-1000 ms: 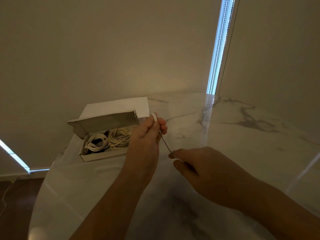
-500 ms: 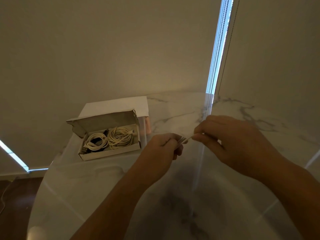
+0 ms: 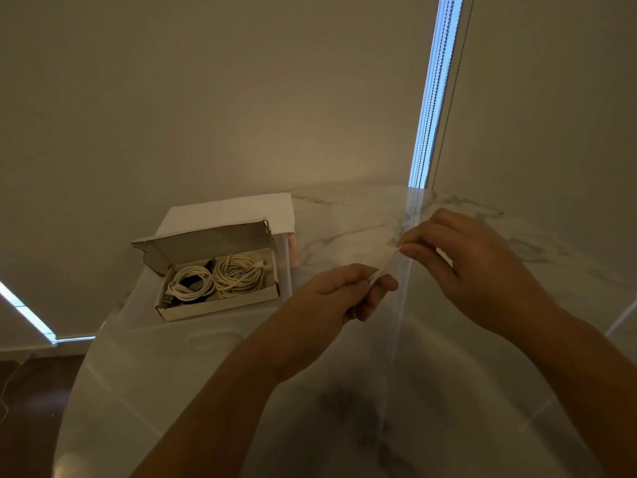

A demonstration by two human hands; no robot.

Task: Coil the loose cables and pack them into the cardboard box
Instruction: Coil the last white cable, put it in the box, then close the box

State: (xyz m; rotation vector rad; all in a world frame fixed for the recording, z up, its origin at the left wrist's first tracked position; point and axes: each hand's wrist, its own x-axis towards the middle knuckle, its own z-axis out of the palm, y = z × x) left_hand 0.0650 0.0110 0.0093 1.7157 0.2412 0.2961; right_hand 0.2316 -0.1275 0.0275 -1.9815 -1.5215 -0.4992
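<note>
A thin white cable point(image 3: 387, 264) stretches between my two hands above the marble table. My left hand point(image 3: 339, 292) is closed around its lower end, fist turned sideways. My right hand point(image 3: 468, 267) pinches the upper end between thumb and forefinger, up and to the right of the left. Most of the cable is hidden inside my left fist. The open cardboard box point(image 3: 220, 307) stands to the left of my hands, its lid raised. Two coiled white cables point(image 3: 238, 276) lie in it side by side.
The white marble table point(image 3: 344, 408) has a rounded edge at the left, with dark floor point(image 3: 31, 401) beyond. A flat white sheet point(image 3: 231, 212) lies behind the box. A wall and window blinds with a bright gap point(image 3: 434, 98) stand behind the table.
My left hand dropped from beside the box and turned into a fist on the cable. My right hand rose from low centre to the upper right, drawing the cable taut between them.
</note>
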